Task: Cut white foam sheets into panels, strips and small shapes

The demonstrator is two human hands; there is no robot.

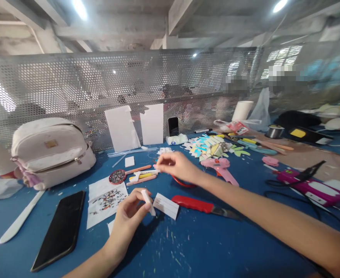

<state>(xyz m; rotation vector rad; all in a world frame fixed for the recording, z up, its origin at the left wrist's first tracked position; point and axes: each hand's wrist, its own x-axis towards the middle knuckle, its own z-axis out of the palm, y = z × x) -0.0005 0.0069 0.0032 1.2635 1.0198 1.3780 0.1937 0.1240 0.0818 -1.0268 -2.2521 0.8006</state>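
Head: left hand (127,215) pinches white strip (148,202); right hand (177,166) fingers (161,166) closed, touching sticks (142,177)

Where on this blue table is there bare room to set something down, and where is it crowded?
Bare: the near stretch of table below the red knife, right of the left hand; also a strip between backpack and beaded paper. Crowded: around the sticks, paper cutouts and pink glue gun.

A small white foam strip (148,201), tilted and pinched in the left hand (129,216), sat low at centre frame, just beside a flat, line-scored white foam piece (166,206).
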